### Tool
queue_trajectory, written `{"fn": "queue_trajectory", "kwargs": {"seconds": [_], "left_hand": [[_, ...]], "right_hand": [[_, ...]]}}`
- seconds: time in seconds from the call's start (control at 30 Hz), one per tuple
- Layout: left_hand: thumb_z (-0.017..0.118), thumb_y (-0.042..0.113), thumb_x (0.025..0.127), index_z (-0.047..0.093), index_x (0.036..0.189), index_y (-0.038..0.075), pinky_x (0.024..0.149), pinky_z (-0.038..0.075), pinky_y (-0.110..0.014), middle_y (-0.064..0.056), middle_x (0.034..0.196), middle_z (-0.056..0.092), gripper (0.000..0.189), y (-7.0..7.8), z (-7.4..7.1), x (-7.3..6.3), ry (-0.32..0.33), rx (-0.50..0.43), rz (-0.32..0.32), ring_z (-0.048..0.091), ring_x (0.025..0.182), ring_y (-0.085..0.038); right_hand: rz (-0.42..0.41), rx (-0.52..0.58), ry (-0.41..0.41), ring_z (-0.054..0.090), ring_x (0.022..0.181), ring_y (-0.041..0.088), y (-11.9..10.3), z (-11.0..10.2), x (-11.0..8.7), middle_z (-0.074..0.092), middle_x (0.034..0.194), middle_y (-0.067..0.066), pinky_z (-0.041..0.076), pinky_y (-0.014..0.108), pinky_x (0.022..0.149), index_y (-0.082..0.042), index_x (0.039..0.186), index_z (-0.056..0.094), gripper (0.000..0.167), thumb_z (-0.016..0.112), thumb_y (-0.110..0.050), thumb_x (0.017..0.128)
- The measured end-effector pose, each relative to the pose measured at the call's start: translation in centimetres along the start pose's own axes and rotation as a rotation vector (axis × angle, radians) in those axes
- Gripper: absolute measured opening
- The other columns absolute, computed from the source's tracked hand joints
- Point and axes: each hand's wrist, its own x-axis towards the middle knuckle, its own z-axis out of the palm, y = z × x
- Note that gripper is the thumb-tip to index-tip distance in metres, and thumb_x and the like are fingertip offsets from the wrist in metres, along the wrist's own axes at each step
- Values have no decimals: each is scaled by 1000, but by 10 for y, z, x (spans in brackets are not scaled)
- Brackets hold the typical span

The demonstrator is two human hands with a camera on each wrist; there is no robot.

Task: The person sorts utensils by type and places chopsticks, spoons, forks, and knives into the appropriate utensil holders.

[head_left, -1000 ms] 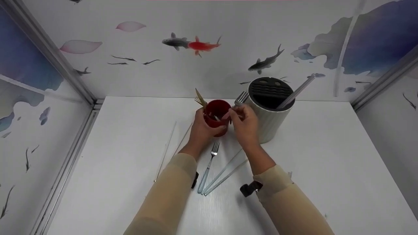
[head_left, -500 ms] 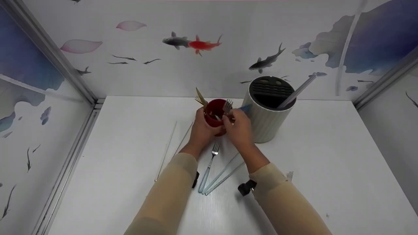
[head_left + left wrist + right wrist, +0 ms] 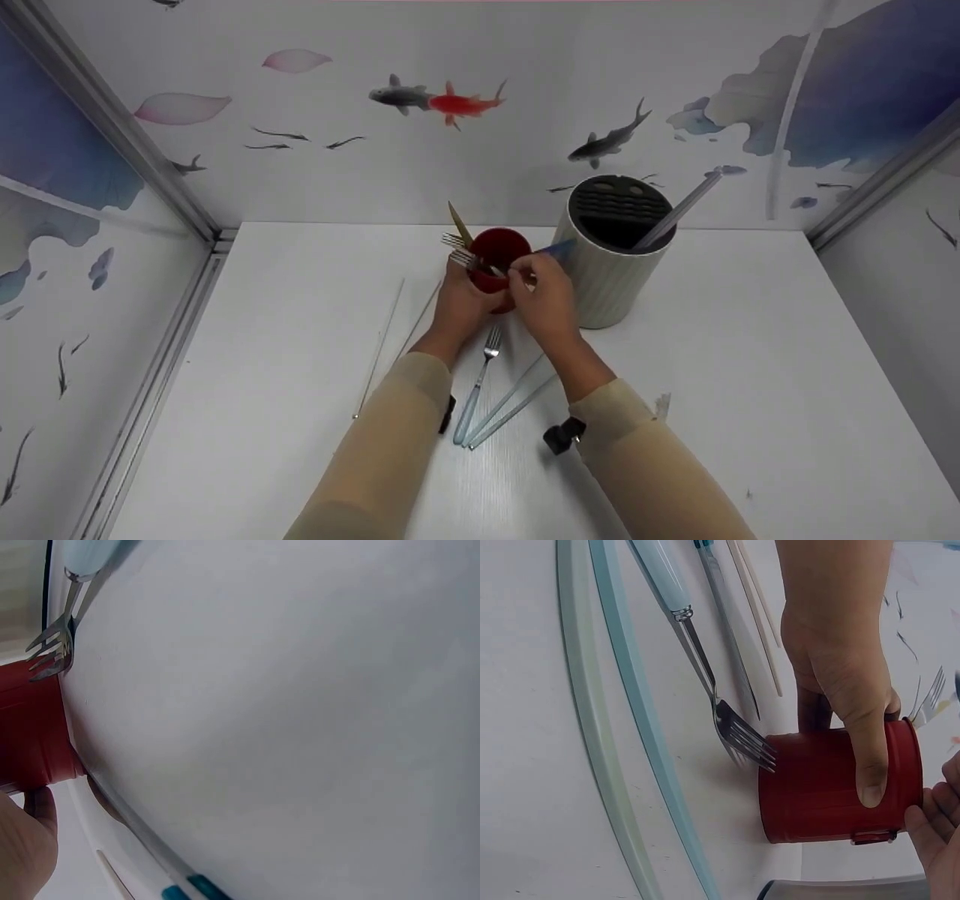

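Observation:
My left hand (image 3: 459,304) grips a red cup (image 3: 817,787) round its side, thumb along the wall. With fingertips at the cup's rim, my right hand (image 3: 547,296) pinches a fork. Its metal tines (image 3: 463,260) reach over the cup's left edge, and a blue handle (image 3: 556,247) shows behind the hand. Part of this fork is hidden by my fingers. A gold piece of cutlery (image 3: 458,222) and another fork (image 3: 453,240) stick out of the cup on the left. On the table in front lies a fork (image 3: 469,412) with a pale blue handle, tines toward the cup.
A white ribbed utensil holder (image 3: 604,292) with a black slotted top stands right of the cup. A clear stick (image 3: 682,208) leans out of it. Pale blue sticks (image 3: 517,412) and thin light sticks (image 3: 380,345) lie on the table. A patterned wall (image 3: 300,172) rises behind.
My right hand has moved slightly left and turned the fork; its tines have swung from beside the holder across the cup to its left edge. My left hand has stayed on the cup.

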Motion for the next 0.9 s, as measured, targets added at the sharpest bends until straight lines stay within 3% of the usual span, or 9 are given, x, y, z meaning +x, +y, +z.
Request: {"fn": "queue_trajectory", "kwargs": {"seconds": [0.17,0.5,0.67,0.9], "left_hand": [[91,36,77,32,155,16,115,48,-36,-2,152,53,100,-1,1,1,4,-10,12,52,137,-15],[92,47,73,32,155,17,116,47,-39,-5,154,50,106,1,0,-1,8,39,-39,51,140,-19],[93,48,74,30,156,19,117,46,-40,-3,156,47,108,2,0,-2,4,56,-35,48,143,-20],[91,44,78,30,157,19,120,43,-40,-1,156,47,103,2,1,-4,6,71,-24,47,145,-19]], "right_hand": [[-12,22,6,68,108,24,3,0,-2,68,110,12,60,37,98,-4,106,70,9,65,-9,99],[25,70,-29,67,109,23,-2,-8,-6,70,112,10,60,39,94,-5,107,72,11,65,-12,100],[13,96,-15,67,108,22,-5,-22,-9,72,112,10,60,40,94,-4,110,72,15,65,-14,102],[-37,158,71,68,103,19,-6,-52,-18,72,108,9,60,35,90,-4,108,71,12,66,-12,100]]}}
